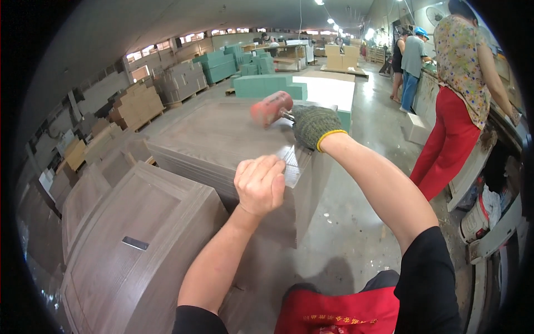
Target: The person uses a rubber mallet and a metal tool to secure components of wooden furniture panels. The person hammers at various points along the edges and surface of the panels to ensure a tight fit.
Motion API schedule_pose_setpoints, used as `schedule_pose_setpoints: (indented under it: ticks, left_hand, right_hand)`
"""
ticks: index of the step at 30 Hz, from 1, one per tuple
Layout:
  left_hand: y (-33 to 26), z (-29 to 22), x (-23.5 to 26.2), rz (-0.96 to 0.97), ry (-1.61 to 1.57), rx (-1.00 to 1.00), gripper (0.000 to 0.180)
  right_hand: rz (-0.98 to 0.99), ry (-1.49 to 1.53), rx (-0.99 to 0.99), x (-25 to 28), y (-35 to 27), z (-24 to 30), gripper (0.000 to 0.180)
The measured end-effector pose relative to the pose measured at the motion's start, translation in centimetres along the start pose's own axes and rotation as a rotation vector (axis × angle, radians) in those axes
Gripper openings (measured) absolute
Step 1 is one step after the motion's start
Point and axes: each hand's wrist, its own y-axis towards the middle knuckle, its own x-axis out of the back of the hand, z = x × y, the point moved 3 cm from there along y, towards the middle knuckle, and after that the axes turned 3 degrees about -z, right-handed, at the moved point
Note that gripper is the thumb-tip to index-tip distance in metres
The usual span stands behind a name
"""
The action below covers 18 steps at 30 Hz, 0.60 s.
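My right hand (318,127), in a dark green knitted glove with a yellow cuff, grips a mallet (271,108) by its handle. The mallet's red head, blurred by motion, is above a stack of grey-brown wood-grain panels (206,129). Bare and curled closed, my left hand (258,185) is at the near edge of that stack. Whatever its fingers may hold is hidden. Right beside it, a white printed sheet (293,171) shows at the stack's corner.
Nearer on the left, another stack of wood-grain panels (167,206) carries a small dark metal strip (135,243). Green blocks (267,86) stand behind my stack. On the right, a person in red trousers (448,125) works at a bench, near a white bucket (474,222).
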Motion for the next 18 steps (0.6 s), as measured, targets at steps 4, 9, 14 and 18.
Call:
schedule_pose_setpoints:
  ticks: [4,9,14,18]
  left_hand:
    - [0.3,0.5,0.2,0.009,0.000,-0.009,0.031]
    - [-0.1,0.7,-0.5,-0.044,0.016,-0.018,0.032]
    - [-1.8,0.2,-0.5,0.018,0.025,0.100,0.035]
    - [-7.4,-4.7,-2.0,-0.071,0.010,0.279,0.069]
  right_hand:
    - [0.118,-0.156,0.060,0.4,-0.1,1.3,0.038]
    - [-0.502,-0.253,0.459,-2.1,0.2,1.7,0.033]
    - [-0.043,0.233,0.492,-4.9,0.0,0.9,0.027]
    - [-0.162,0.316,0.633,-5.5,0.0,-0.2,0.028]
